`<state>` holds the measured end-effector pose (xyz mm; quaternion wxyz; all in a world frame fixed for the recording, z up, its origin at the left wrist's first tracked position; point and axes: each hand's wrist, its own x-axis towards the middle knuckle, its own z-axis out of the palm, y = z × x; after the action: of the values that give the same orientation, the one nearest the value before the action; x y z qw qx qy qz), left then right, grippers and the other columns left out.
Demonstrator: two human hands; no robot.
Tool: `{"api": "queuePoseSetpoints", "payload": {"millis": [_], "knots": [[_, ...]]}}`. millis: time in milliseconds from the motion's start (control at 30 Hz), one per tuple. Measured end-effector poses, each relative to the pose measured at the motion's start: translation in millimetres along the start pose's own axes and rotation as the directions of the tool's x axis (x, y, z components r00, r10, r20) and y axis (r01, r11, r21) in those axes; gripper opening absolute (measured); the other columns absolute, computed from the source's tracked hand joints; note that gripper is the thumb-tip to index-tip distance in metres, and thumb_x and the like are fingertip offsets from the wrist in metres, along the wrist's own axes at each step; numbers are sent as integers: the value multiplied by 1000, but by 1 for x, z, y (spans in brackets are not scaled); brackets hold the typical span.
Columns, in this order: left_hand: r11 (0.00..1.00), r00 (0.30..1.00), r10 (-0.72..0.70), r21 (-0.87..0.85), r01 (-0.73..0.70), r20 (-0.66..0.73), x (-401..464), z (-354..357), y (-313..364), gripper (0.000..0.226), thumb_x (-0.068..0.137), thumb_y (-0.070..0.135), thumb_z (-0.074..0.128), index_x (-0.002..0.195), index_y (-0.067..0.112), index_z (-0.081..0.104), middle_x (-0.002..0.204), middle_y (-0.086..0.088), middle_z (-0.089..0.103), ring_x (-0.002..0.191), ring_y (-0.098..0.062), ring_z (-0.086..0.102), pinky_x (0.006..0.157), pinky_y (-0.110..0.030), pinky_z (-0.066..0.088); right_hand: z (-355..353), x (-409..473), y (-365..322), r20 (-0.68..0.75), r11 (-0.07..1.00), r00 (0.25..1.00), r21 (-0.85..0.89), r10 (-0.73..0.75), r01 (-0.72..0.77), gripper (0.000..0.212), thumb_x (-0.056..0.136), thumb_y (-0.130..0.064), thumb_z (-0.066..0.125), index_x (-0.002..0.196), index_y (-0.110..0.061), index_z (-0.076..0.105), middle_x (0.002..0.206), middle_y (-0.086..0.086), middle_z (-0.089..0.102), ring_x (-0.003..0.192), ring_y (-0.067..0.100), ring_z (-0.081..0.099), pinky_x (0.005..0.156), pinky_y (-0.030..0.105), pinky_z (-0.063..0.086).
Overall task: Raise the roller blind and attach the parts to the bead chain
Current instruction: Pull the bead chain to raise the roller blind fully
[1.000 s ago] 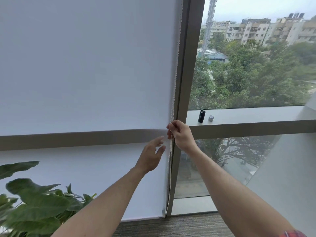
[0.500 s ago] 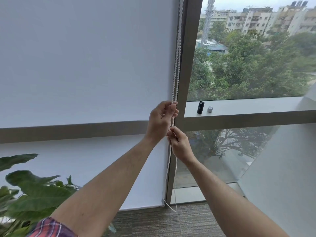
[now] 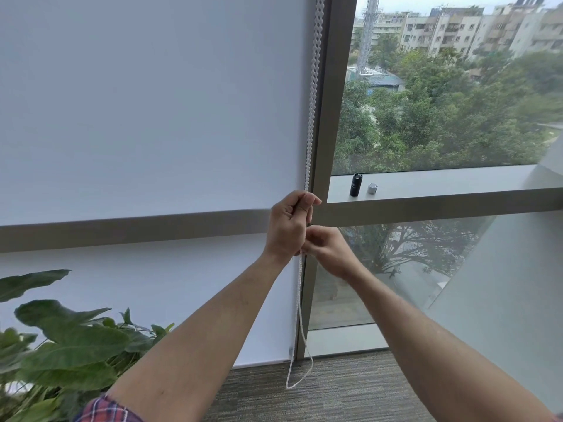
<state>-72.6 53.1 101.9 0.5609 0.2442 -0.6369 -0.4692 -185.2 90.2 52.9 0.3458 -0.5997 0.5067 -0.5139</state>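
A white roller blind (image 3: 146, 111) covers the left window down to near the floor. Its white bead chain (image 3: 313, 86) hangs along the grey window post, and its loop (image 3: 300, 370) dangles just above the carpet. My left hand (image 3: 288, 226) grips the chain at sill height. Just below it, my right hand (image 3: 327, 249) pinches the same chain. A small black cylinder (image 3: 355, 184) and a small grey cap-like part (image 3: 372, 188) stand on the window ledge to the right.
A grey window post (image 3: 330, 117) divides the blind from the bare glass. The ledge (image 3: 441, 181) runs right from the post. A leafy green plant (image 3: 61, 345) stands at the lower left. Grey carpet (image 3: 335, 388) covers the floor.
My left hand rose from beside the chain and took hold of it above my right hand. My right hand stayed on the chain, now lower than the left. The chain's loop swung into view.
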Motion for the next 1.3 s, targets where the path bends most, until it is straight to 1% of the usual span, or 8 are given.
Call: {"api": "queuePoseSetpoints", "payload": {"millis": [100, 233, 367, 500, 733, 900, 1067, 1300], "knots": [[999, 1000, -26, -33, 26, 1, -7, 1, -3, 21, 96, 16, 52, 83, 7, 67, 54, 6, 47, 52, -13, 41, 50, -24, 38, -28, 10, -18, -6, 977, 999, 209, 44, -42, 21, 81, 5, 63, 97, -4, 74, 86, 13, 76, 79, 22, 72, 77, 35, 59], [999, 998, -48, -24, 49, 32, -18, 5, -8, 24, 98, 9, 52, 80, 11, 67, 55, 13, 50, 52, -4, 39, 52, -17, 35, -45, 27, -57, -43, 922, 999, 387, 2, 15, 21, 90, -15, 56, 101, -10, 73, 92, 8, 74, 85, 24, 71, 75, 31, 56], [994, 993, -111, 19, 110, 28, -34, 7, -20, 24, 99, 11, 52, 84, 8, 69, 57, 0, 44, 54, -11, 40, 53, -20, 35, -34, 39, -96, -82, 917, 985, 360, -150, 170, 32, 102, -30, 45, 100, -9, 68, 88, 12, 70, 75, 27, 67, 70, 35, 55], [987, 987, -158, 36, 157, 23, -46, 6, -25, 24, 100, 8, 51, 85, 4, 70, 56, -2, 44, 52, -11, 39, 51, -21, 34, -12, 40, -109, -166, 894, 966, 372, -200, 249, 30, 104, -24, 40, 89, -11, 63, 67, 4, 56, 48, 15, 47, 44, 24, 38], [988, 984, -149, 44, 146, 100, -55, 14, -19, 47, 99, 4, 49, 62, 31, 57, 52, 3, 41, 49, -12, 35, 46, -22, 31, 10, 29, -99, -379, 899, 913, 334, -148, 284, 38, 105, -20, 39, 70, -16, 52, 49, -9, 30, 41, 6, 22, 38, 25, 15], [978, 949, -209, 35, 206, 235, -50, 4, -24, 22, 88, 3, 48, 77, 8, 66, 62, -1, 62, 56, -13, 54, 58, -23, 44, 7, 23, -95, -420, 916, 891, 262, -175, 303, 36, 102, -27, 41, 68, -18, 50, 48, -7, 31, 40, 7, 24, 38, 24, 17], [959, 928, -232, -90, 268, 293, -33, -13, -21, 53, 70, 3, 39, 113, 3, 69, 98, -15, 75, 94, -30, 70, 86, -41, 56, 3, 15, -69, -445, 957, 887, 180, -126, 226, 36, 99, -29, 43, 65, -18, 50, 48, -10, 37, 42, 8, 29, 41, 24, 25], [972, 980, -77, -206, 116, 185, 5, 2, 16, 31, 98, 27, 46, 114, 10, 67, 103, -19, 73, 95, -31, 71, 83, -39, 57, 33, -20, 11, -366, 988, 929, 153, 52, 4, 39, 96, -31, 44, 58, -29, 50, 50, -15, 41, 47, 8, 32, 48, 29, 26]]}}
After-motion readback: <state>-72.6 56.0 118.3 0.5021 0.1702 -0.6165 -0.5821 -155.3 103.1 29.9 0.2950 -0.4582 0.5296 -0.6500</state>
